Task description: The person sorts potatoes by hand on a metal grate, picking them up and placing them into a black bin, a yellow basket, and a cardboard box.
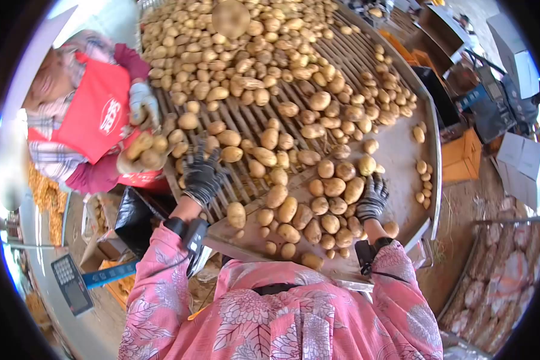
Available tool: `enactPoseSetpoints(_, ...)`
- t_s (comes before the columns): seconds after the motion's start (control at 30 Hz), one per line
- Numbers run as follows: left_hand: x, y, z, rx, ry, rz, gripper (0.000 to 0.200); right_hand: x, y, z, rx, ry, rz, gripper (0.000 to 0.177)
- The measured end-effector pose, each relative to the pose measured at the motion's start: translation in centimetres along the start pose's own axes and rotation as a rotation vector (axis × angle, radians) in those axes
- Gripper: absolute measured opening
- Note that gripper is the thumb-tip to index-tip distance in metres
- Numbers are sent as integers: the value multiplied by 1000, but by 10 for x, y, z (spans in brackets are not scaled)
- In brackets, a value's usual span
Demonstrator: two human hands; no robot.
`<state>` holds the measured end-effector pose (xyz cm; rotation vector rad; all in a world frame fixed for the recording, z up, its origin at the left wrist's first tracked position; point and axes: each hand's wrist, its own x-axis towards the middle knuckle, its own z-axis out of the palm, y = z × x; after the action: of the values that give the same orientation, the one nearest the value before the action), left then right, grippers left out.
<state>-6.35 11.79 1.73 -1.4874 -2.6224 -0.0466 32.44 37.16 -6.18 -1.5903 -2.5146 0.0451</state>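
Observation:
My left hand, in a dark striped glove, lies over the slatted sorting table with its fingers spread and potatoes just beyond its fingertips. On the right, my right hand wears a matching glove. Its fingers stretch forward along the right side of a cluster of potatoes, and it holds nothing that I can see. Both wrists carry dark strapped devices. Loose potatoes lie between the two hands, on the slats and on the smooth front of the table.
A large heap of potatoes covers the far slats. At left, a co-worker in a red apron holds potatoes in gloved hands. A raised metal rim bounds the table's right side. Beyond stand an orange crate, cartons and filled sacks.

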Motion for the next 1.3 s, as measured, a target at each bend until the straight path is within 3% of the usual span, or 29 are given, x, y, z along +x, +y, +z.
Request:
enactPoseSetpoints(0.1,28,37,-19,-60,-220,-306,68,-1,-2,-5,12,2,8,44)
enactPoseSetpoints(0.17,22,50,42,-320,5,-163,72,0,-7,-10,2,-71,39,45)
enactPoseSetpoints(0.23,5,93,19,-235,-30,5,73,1,-12,-14,67,-60,65,46)
enactPoseSetpoints(0.33,-16,107,1,-248,-97,141,66,1,-10,-11,68,-41,51,44)
enactPoseSetpoints(0.37,-20,107,-8,-254,-115,154,66,1,-6,-10,57,-49,43,44)
enactPoseSetpoints(0.43,-21,93,-27,-251,-212,374,58,1,-3,-8,66,-34,38,43)
enactPoseSetpoints(0.5,-20,81,-27,-305,-169,462,48,3,-8,-13,71,-37,38,43)
enactPoseSetpoints(0.57,-19,66,-14,-548,-84,537,43,3,-8,-12,68,-23,29,42)
enactPoseSetpoints(0.7,-3,51,-1,-502,36,357,35,3,-9,-12,76,-25,41,43)
enactPoseSetpoints(0.77,39,33,2,-841,-31,-174,30,3,-9,-13,76,-23,43,43)
enactPoseSetpoints(0.83,65,26,3,-512,231,-67,27,2,-9,-11,55,-10,30,44)
enactPoseSetpoints(0.9,93,29,-9,-300,66,-90,52,2,-9,-16,32,-33,24,43)
enactPoseSetpoints(0.97,110,38,-13,14,-40,-188,61,3,-5,-9,56,-22,23,41)
enactPoseSetpoints(1.0,119,37,-7,-212,-187,-312,71,3,-6,-8,44,-17,33,41)
enactPoseSetpoints(1.03,118,43,1,-213,-194,-304,71,3,-5,-7,44,-14,32,40)
enactPoseSetpoints(1.1,110,62,11,-11,-335,-258,75,3,-6,-9,51,-8,32,41)
enactPoseSetpoints(1.13,99,74,4,40,-304,-181,76,4,-7,-10,51,-16,36,41)
enactPoseSetpoints(1.23,80,95,-28,34,-444,-115,76,1,-7,-15,53,-39,32,45)
enactPoseSetpoints(1.3,55,88,12,-364,-392,-76,77,3,-6,-17,-8,-89,9,49)
